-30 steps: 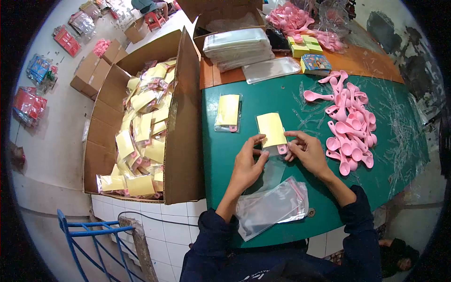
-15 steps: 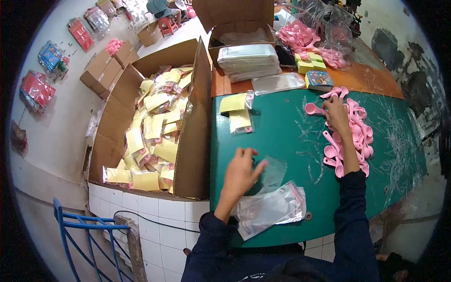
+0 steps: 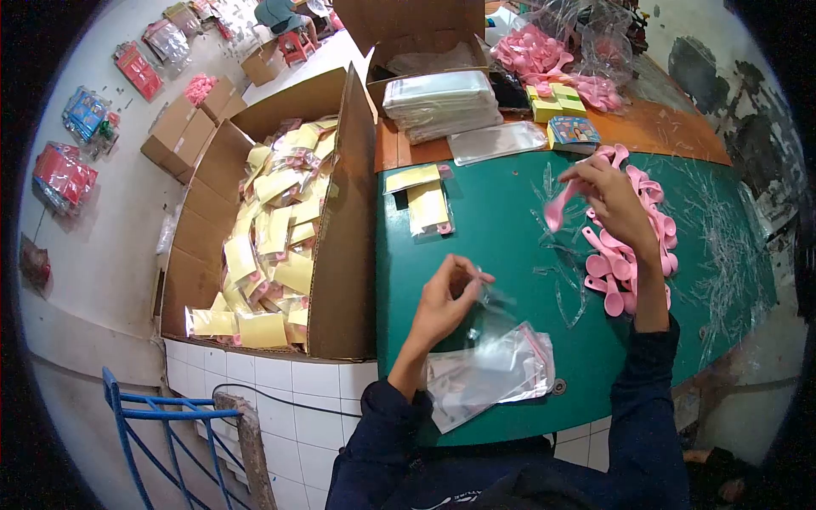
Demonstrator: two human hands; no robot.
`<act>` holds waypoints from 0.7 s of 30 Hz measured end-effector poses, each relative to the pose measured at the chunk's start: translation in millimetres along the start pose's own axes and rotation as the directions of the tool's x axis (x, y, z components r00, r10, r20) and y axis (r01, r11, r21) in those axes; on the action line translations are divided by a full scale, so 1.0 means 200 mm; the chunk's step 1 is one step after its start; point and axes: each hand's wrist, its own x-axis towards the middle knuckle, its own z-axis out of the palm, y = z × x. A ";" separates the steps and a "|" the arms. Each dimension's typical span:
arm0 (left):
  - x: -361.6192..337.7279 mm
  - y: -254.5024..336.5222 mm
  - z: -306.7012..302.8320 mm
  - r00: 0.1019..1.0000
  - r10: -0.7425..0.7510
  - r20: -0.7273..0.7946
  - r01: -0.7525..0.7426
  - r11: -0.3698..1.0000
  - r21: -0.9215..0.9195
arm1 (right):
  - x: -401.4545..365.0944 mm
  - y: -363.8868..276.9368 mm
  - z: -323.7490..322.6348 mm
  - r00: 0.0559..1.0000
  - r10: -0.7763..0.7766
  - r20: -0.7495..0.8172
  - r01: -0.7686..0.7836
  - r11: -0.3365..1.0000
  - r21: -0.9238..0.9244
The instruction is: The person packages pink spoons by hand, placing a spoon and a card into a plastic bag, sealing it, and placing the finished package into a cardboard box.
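One pink spoon [image 3: 556, 211] juts bowl-first from the right hand's [image 3: 614, 200] pinching fingers, and one blurred clear bag [image 3: 495, 325] extends from the left hand's [image 3: 446, 299] pinched fingertips.

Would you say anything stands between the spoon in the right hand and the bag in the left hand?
Nothing visible stands between the spoon and the bag; only clear scraps lie on the table nearby.

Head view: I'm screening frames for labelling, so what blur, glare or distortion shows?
Head view: motion smears the clear bag at the left hand; the spoon in the right hand looks soft; glare whitens the stacked bags; a fisheye look, with black corners.
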 end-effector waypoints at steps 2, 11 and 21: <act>0.01 0.03 -0.02 0.996 -0.094 -0.001 0.091 0.973 -0.211 | 0.02 -0.14 0.02 0.978 0.196 0.071 -0.208 0.937 0.281; 0.01 0.13 -0.04 0.962 -0.266 -0.058 0.247 0.944 -0.219 | -0.01 0.00 0.16 0.988 0.006 0.153 -0.011 1.000 0.029; 0.01 0.16 -0.05 0.970 -0.238 -0.037 0.228 0.956 -0.188 | -0.13 -0.18 0.52 0.957 0.122 0.265 -0.105 0.992 -0.077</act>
